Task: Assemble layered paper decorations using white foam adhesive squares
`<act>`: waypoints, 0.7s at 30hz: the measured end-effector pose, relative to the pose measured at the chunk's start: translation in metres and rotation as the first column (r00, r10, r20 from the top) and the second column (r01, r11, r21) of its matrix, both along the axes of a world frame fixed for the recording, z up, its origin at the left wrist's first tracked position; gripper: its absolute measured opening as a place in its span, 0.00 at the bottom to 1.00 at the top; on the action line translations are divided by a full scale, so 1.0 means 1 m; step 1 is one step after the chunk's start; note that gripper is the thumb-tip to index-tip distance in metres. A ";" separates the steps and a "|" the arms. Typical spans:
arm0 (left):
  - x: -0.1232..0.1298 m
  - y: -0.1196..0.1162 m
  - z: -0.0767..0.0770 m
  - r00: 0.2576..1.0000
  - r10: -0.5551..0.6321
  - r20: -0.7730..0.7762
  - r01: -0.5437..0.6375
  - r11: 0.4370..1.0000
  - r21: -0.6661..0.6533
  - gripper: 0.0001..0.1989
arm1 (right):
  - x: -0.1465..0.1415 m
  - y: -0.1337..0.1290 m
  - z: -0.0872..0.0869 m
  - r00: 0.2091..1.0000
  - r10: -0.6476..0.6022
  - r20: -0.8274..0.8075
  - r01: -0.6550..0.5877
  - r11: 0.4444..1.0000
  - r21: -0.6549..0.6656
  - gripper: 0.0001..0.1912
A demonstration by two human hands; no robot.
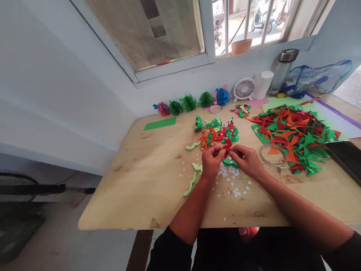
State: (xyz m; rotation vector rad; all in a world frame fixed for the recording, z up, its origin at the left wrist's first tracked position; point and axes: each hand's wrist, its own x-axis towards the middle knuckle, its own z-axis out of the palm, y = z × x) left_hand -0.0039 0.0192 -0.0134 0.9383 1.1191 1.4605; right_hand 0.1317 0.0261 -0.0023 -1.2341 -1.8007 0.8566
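A small red paper piece is pinched between the fingertips of my left hand, above the wooden table. The fingers of my right hand are closed at the lower end of the same piece. Under and between the hands lies a green paper piece. Many tiny white squares are scattered on the wood just below. Beyond the hands sit an orange cut paper cluster and red and green pieces with white squares on them. Pale green wavy strips lie left of my left hand.
A large heap of red, orange and green scraps covers the right side, beside a tape ring and a phone. Along the wall stand paper figures, a small fan and a glass bottle. The table has a rounded left corner.
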 end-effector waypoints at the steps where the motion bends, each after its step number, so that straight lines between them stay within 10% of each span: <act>1: 0.000 0.000 0.000 1.000 -0.024 0.008 0.024 1.000 -0.006 0.05 | 0.000 0.001 -0.001 1.000 0.003 -0.012 -0.004 1.000 -0.023 0.09; 21: -0.006 0.001 0.011 0.856 -0.024 0.516 0.136 0.974 -0.181 0.11 | 0.000 -0.001 0.002 0.993 -0.048 -0.105 0.051 0.998 0.026 0.12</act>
